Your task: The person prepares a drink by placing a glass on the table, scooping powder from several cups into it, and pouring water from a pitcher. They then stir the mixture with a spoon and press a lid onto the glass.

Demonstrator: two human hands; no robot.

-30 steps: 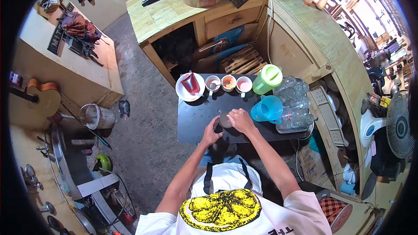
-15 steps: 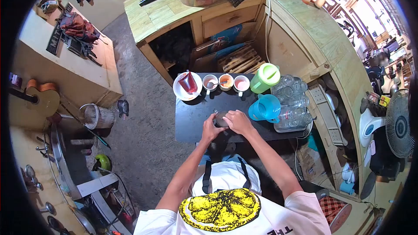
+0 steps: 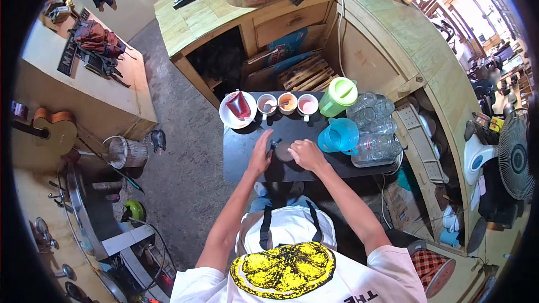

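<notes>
On the dark table [image 3: 238, 160], a round, greyish, see-through vessel [image 3: 284, 151] is in front of me; I cannot make out its exact kind. My right hand [image 3: 307, 155] has its fingers curled at the vessel's right side, against it. Just left of it, my left hand [image 3: 260, 155] is held with fingers stretched out, apart from the vessel. A small dark piece [image 3: 275, 142] shows between that hand and the vessel. Beyond them stand a white bowl [image 3: 223, 116] with a red-filled plastic bag [image 3: 240, 106] and three white cups [image 3: 307, 106], the middle one with a spoon [image 3: 276, 105].
At the right of the table are a green lidded pitcher [image 3: 338, 97], a blue plastic jug [image 3: 338, 136] and several glass mugs [image 3: 373, 129] on a tray. A wooden counter [image 3: 208, 14] curves behind. A fan [image 3: 514, 157] stands at far right.
My left hand has let go of the vessel and moved left, its fingers straightening. The right hand has stayed at the vessel. The view has shifted slightly.
</notes>
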